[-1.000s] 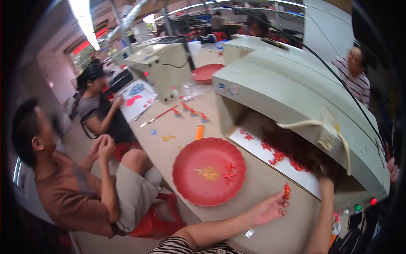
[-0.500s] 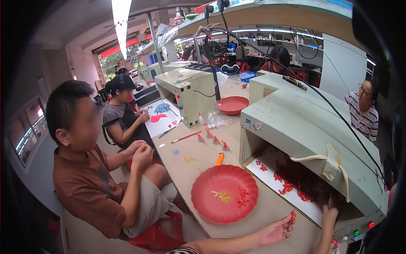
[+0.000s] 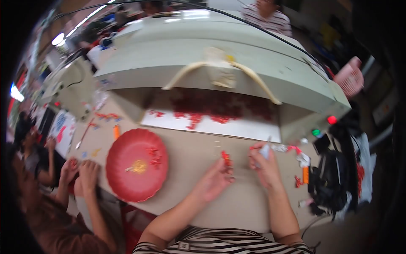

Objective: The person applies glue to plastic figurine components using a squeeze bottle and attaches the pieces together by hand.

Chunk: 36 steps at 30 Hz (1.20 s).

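My left hand (image 3: 214, 180) pinches a small red figure (image 3: 226, 158) by its fingertips, above the table in front of the open metal box. To its right, my right hand (image 3: 266, 168) is closed around a small pale bottle (image 3: 265, 151) with a thin tip pointing up; motion blurs its details. The hands are apart. Left of them stands a red scalloped dish (image 3: 133, 186) with several red figures (image 3: 154, 156) and a heap of small gold-coloured pieces (image 3: 138, 167) in it.
A grey-green metal box (image 3: 165, 59) spans the far side, with many red pieces on a white sheet (image 3: 245, 132) inside. An orange cutter (image 3: 116, 132) lies by the dish. At right are a black bag (image 3: 332, 180) and another orange item (image 3: 305, 175). A co-worker's hands (image 3: 87, 173) are at left.
The view has swung right toward the metal box. My right hand has come out of the box's opening and now holds the pale bottle; my left hand still holds the red figure.
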Motion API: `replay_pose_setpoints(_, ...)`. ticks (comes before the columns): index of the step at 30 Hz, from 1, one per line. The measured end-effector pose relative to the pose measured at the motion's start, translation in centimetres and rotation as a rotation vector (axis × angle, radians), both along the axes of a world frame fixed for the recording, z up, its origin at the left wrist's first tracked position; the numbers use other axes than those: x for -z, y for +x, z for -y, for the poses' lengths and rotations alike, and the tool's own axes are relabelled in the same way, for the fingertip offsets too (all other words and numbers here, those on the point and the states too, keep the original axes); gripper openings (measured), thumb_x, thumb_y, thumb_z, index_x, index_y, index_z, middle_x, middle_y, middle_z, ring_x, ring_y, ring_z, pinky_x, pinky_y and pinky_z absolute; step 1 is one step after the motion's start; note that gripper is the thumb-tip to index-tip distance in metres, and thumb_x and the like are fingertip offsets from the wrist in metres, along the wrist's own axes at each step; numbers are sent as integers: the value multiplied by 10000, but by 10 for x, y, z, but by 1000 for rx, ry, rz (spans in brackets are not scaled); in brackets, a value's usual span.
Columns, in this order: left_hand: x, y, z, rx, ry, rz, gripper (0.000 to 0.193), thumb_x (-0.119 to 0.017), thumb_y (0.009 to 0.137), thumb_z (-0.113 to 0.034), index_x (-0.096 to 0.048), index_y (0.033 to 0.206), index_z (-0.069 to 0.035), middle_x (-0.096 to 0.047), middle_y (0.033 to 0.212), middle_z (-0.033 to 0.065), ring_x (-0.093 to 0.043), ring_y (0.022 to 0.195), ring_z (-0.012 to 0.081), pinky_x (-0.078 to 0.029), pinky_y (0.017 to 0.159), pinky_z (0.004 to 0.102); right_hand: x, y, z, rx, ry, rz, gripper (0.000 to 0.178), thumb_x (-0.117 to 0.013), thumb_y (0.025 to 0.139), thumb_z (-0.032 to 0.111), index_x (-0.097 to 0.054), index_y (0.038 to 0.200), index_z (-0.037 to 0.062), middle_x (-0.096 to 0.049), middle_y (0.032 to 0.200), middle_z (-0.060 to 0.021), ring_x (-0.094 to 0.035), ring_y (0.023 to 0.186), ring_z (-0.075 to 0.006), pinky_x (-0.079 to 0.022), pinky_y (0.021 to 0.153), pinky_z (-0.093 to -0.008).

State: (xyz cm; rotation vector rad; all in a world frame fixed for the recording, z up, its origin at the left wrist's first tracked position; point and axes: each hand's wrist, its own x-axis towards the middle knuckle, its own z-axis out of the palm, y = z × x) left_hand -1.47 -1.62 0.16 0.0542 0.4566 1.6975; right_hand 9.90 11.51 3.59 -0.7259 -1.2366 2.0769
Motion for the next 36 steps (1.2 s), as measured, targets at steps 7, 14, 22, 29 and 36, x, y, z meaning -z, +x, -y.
replay_pose_setpoints(7, -3, 13, -12, 68, -121, -96, 231, -543, 863, -294, -551, 1036, -142, -572, 947, -23, -498, 808, 94, -420, 696, 276, 3, 26, 8, -150, -152, 48, 143, -554, 833, 77, -542, 969, 35, -551, 796, -7, -448, 606, -60, -370, 534, -196)
replay_pose_setpoints(14, -2, 16, -7, 36, -174, -131, 221, -552, 860, -269, -549, 1039, -140, -573, 966, -21, -503, 813, 91, -425, 699, 275, 4, 28, 17, -227, -82, 107, 192, -567, 830, 72, -569, 1014, 17, -552, 793, 13, -451, 634, -45, -380, 561, -182)
replay_pose_setpoints(22, -6, 14, -9, 27, -177, -192, 202, -548, 865, -231, -558, 1034, -122, -576, 970, -12, -527, 809, 89, -447, 698, 276, 8, 26, 16, -171, 28, 126, 165, -571, 845, 96, -585, 982, 6, -581, 842, -1, -481, 676, -41, -408, 596, -181)
replay_pose_setpoints(29, -5, 14, -10, -3, -186, -249, 228, -531, 871, -273, -535, 1034, -115, -562, 926, -9, -515, 786, 99, -451, 682, 265, 3, 26, 17, -148, 53, 157, 153, -575, 844, 100, -573, 965, 6, -583, 851, -13, -507, 713, -54, -451, 643, -203)
replay_pose_setpoints(36, -2, 15, -9, -15, -185, -240, 223, -536, 870, -249, -549, 1037, -102, -573, 927, 0, -523, 785, 98, -453, 687, 269, 2, 27, 18, -158, 53, 117, 149, -566, 846, 86, -564, 975, 12, -574, 854, -15, -503, 714, -53, -448, 642, -201)
